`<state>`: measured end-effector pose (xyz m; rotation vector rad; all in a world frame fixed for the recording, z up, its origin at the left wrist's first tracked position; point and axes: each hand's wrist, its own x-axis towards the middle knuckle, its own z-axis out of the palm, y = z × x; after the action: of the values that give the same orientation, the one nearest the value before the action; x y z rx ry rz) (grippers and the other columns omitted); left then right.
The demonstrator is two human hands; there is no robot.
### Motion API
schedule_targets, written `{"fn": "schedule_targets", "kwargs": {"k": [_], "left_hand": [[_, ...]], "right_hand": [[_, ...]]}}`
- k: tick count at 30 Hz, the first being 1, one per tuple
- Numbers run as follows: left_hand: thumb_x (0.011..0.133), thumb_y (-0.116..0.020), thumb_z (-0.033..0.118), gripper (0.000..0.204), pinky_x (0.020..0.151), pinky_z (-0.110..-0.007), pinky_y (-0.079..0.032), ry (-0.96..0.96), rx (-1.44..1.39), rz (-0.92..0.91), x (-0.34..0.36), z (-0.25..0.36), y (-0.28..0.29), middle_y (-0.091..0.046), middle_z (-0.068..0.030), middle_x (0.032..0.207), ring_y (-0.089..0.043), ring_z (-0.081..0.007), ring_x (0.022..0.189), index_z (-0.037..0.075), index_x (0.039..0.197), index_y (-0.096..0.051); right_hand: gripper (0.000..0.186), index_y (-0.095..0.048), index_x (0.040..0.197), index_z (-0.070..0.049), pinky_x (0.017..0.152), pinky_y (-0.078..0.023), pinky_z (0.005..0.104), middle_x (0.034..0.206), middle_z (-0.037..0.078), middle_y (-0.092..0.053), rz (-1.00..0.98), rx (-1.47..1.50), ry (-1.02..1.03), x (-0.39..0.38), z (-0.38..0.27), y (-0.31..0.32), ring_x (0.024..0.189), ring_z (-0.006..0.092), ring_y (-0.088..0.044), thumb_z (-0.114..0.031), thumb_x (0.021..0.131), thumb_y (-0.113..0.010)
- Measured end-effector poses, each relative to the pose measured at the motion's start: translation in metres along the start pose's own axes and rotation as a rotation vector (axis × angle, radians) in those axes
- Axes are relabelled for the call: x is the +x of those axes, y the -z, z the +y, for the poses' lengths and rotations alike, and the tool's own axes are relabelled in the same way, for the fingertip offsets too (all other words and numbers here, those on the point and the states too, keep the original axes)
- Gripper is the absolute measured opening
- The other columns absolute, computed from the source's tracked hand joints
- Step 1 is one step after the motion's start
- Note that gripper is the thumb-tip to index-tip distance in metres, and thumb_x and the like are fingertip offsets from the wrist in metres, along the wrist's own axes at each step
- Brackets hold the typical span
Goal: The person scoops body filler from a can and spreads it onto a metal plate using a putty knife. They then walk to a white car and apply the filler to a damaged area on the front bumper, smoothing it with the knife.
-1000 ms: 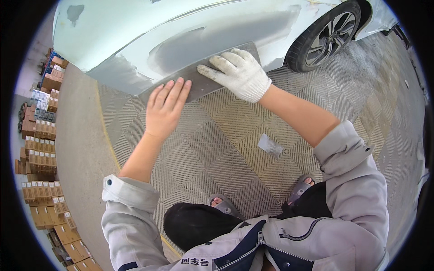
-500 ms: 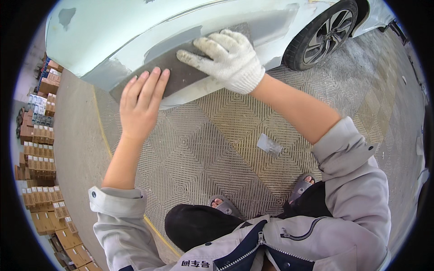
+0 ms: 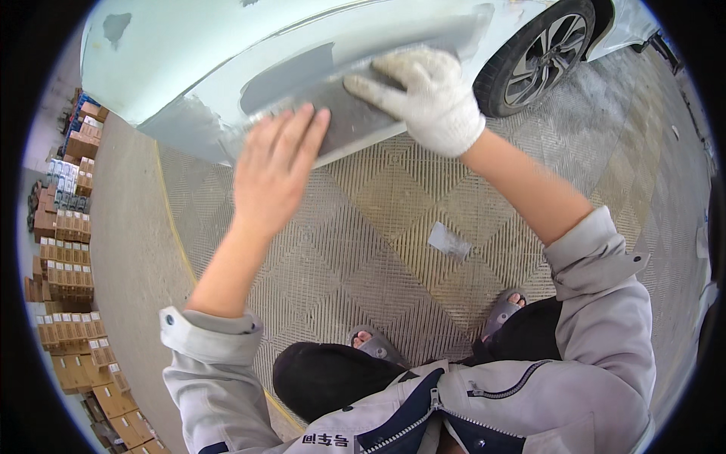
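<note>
A long, thin, dark grey sanding board (image 3: 350, 121) lies against the lower side of a pale car body (image 3: 189, 57). My bare left hand (image 3: 274, 170) holds its left part, the fingers straight and pressed onto its face. The thumb is out of sight. Toward the board's other end, my right hand (image 3: 435, 102) in a white knit glove holds it, thumb apart from the fingers. Motion blurs both hands and the board's ends. Just above the board, the panel shows a smooth grey patch (image 3: 291, 72); a duller grey area (image 3: 178, 125) lies to the left.
The car's wheel (image 3: 541, 64) stands right of my gloved hand. Below the panel spreads ribbed floor tiling (image 3: 348, 250) with pale dust near the wheel. A small clear plastic piece (image 3: 448, 240) lies before my sandalled feet. Stacked cartons (image 3: 68, 272) line the far left.
Both hands and the sanding board have slid to the right along the panel. More of the grey patch now shows above the board, and the panel's left lower edge is uncovered.
</note>
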<state>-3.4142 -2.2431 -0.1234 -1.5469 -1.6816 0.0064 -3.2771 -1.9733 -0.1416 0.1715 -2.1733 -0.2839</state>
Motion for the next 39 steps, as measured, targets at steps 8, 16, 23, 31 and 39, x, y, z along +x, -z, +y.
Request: {"fn": "schedule_targets", "kwargs": {"k": [8,16,23,31,39], "left_hand": [[0.094,-0.064,0.013,0.052,0.113,-0.042,-0.050,-0.031,0.115,0.037,0.002,-0.047,0.010,-0.067,0.0032,0.147,-0.062,-0.0183,0.126,0.019,0.144,-0.073],[0.101,-0.060,0.016,0.048,0.110,-0.039,-0.044,0.024,0.102,0.065,-0.063,-0.001,-0.074,-0.065,0.0049,0.151,-0.059,-0.0170,0.130,0.023,0.146,-0.072],[0.096,-0.064,0.012,0.052,0.112,-0.042,-0.048,0.026,-0.030,-0.010,0.001,0.037,-0.027,-0.063,-0.0011,0.149,-0.060,-0.0215,0.131,0.015,0.147,-0.070],[0.095,-0.065,0.014,0.055,0.116,-0.038,-0.048,-0.063,0.150,0.006,0.067,-0.001,-0.013,-0.062,0.0027,0.151,-0.058,-0.0184,0.135,0.019,0.150,-0.068],[0.102,-0.060,0.013,0.053,0.121,-0.037,-0.038,-0.052,0.186,0.101,-0.004,0.020,-0.101,-0.057,0.0068,0.160,-0.049,-0.0158,0.145,0.023,0.153,-0.068]], "right_hand": [[0.051,-0.076,0.138,-0.032,0.094,-0.059,0.0434,0.120,0.007,-0.070,0.160,0.027,-0.014,0.033,-0.016,-0.016,0.111,0.0242,-0.070,-0.031,0.086,-0.075],[0.049,-0.078,0.135,-0.033,0.097,-0.058,0.0420,0.120,0.002,-0.065,0.110,0.035,0.019,-0.017,-0.035,-0.060,0.105,0.0189,-0.067,-0.021,0.089,-0.070],[0.041,-0.077,0.135,-0.032,0.090,-0.062,0.0431,0.115,0.009,-0.074,-0.036,0.108,-0.026,-0.030,0.011,-0.012,0.097,0.0275,-0.074,-0.022,0.096,-0.069],[0.055,-0.078,0.137,-0.033,0.093,-0.058,0.0428,0.117,0.006,-0.068,0.280,-0.098,-0.031,-0.007,0.053,-0.022,0.105,0.0254,-0.069,-0.020,0.084,-0.075],[0.055,-0.076,0.138,-0.035,0.095,-0.056,0.0386,0.120,0.000,-0.061,0.267,-0.068,0.054,-0.051,0.036,-0.076,0.110,0.0179,-0.063,-0.022,0.085,-0.071]]}}
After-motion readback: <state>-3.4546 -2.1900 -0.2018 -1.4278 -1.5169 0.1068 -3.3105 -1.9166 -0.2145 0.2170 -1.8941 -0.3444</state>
